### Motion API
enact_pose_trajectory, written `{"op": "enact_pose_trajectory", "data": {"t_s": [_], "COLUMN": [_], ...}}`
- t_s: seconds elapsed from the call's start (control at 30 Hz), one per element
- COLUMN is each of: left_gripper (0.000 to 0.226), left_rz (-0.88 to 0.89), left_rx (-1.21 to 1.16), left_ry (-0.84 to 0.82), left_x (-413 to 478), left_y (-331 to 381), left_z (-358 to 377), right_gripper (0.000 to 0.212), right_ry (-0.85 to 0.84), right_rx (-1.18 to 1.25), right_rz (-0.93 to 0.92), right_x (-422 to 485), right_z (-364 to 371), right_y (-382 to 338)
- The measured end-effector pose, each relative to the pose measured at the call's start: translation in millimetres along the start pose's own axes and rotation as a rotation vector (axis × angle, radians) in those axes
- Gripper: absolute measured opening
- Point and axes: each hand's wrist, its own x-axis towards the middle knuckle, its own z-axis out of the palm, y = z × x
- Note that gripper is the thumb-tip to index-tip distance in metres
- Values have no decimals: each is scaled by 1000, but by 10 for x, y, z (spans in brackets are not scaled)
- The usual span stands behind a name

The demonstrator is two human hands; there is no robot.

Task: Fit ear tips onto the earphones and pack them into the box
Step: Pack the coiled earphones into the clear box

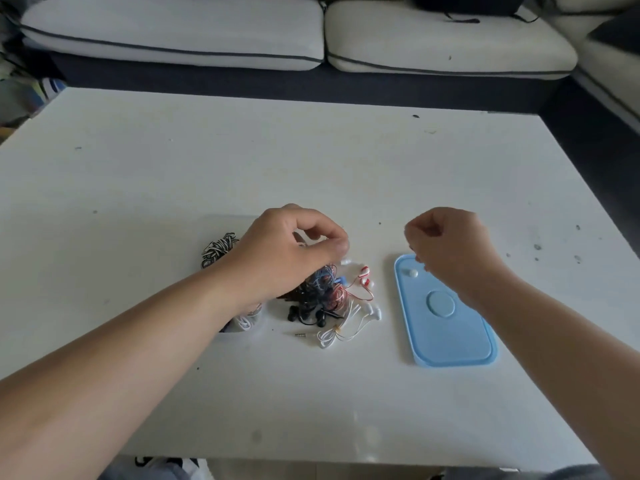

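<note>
Head view: a white table is seen with wide bare surface toward its far edge, beyond which a sofa stands; the near edge lies just below the forearms. The left hand is held over a tangled pile of earphones, fingers curled and thumb drawn against them; whether anything is pinched cannot be told. The right hand is curled downward above a blue lid, fingertips hidden, its hold likewise unclear. A white ear tip lies on the lid; a clear box is partly covered by the left wrist; both forearms are stretched forward.
</note>
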Motion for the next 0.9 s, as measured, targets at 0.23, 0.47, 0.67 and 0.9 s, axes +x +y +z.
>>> {"op": "enact_pose_trajectory", "data": {"t_s": [0.23, 0.47, 0.67, 0.9], "left_gripper": [3, 4, 10, 9], "left_rz": [-13, -69, -91, -101], "left_rx": [-138, -200, -291, -453], "left_ry": [7, -10, -40, -40], "left_x": [17, 0, -9, -39], "left_y": [45, 56, 73, 72], "left_z": [90, 89, 18, -89], "right_gripper": [21, 30, 4, 24], "right_ry": [-144, -128, -299, -527], "right_rx": [-366, -483, 381, 829], "right_rz": [32, -38, 7, -22], "right_x": [102, 117, -92, -222], "right_z": [5, 67, 14, 59], "right_y": [295, 360, -54, -354]}}
